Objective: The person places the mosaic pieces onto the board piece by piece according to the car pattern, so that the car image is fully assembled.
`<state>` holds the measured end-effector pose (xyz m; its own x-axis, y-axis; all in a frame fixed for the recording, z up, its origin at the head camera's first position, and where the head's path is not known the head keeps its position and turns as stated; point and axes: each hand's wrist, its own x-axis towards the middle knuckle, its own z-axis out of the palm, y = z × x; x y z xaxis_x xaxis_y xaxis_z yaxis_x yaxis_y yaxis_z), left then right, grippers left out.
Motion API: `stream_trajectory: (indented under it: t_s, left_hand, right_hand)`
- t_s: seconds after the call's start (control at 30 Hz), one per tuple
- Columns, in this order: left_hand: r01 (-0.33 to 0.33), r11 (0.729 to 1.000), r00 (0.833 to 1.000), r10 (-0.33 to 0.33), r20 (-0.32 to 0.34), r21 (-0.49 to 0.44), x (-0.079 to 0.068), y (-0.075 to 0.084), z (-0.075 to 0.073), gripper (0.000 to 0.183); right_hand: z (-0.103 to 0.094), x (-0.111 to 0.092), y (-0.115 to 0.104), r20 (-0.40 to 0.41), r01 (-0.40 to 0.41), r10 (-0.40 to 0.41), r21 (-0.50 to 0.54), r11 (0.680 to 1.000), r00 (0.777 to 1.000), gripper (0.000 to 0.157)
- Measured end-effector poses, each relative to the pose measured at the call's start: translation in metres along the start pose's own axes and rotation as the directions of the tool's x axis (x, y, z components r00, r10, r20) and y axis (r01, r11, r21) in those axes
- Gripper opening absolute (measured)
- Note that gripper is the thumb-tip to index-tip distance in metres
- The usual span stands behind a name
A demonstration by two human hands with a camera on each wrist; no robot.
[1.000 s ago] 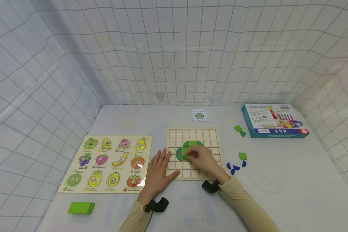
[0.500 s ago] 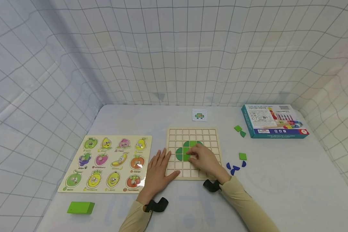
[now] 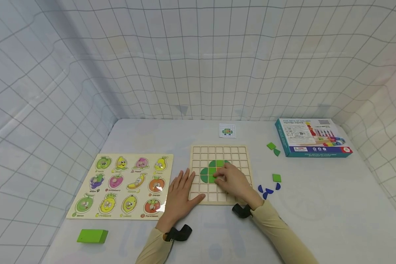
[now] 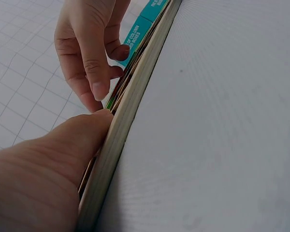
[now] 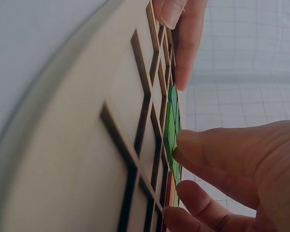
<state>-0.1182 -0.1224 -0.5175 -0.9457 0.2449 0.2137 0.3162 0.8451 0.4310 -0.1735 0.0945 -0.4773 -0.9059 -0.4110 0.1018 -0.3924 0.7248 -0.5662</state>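
Note:
A wooden grid board (image 3: 244, 150) lies on the table with several green tiles set in its cells. My right hand (image 3: 232, 180) is over the board, thumb and index fingertips pinched close together at a green square tile (image 3: 212, 179). In the right wrist view the thumb touches the green tile's edge (image 5: 169, 128), while the other fingertips hover near a reddish tile (image 5: 169, 195). Some tiles are hidden under this hand. My left hand (image 3: 180, 196) rests flat with fingers spread along the board's left edge, its thumb (image 4: 94, 128) on the board's frame.
A small picture card (image 3: 227, 131) lies behind the board. To the right are loose green tiles (image 3: 276, 178), several blue half-round pieces (image 3: 268, 191) and a teal-edged box (image 3: 311, 137). A fruit puzzle (image 3: 118, 192) and a green block (image 3: 92, 236) are at left.
My right hand has shifted slightly right, uncovering more of the lower green square on the board. The left hand has stayed where it was.

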Motion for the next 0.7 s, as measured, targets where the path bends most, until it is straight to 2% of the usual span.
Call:
stream_trajectory:
  t_s: [0.2,0.33,0.53,0.7]
  left_hand:
    - [0.002,1.0,1.0,-0.002,-0.002,-0.002,0.0,0.001,0.0,0.081]
    - [0.005,1.0,1.0,-0.005,0.004,-0.005,0.0,0.002,-0.001,0.081]
    - [0.007,1.0,1.0,-0.007,0.006,-0.007,0.0,0.002,-0.002,0.081]
    - [0.005,1.0,1.0,-0.005,0.004,-0.006,0.0,0.001,-0.002,0.08]
  right_hand:
    - [-0.008,-0.007,0.005,0.0,0.033,-0.033,0.02,0.999,0.999,0.01]
    - [-0.02,-0.016,0.014,-0.016,0.022,-0.021,0.061,0.998,1.0,0.009]
    - [-0.042,-0.031,0.039,-0.05,-0.032,0.036,0.088,0.996,0.998,0.006]
    - [-0.061,-0.048,0.063,-0.074,-0.117,0.122,0.065,0.991,0.99,0.008]
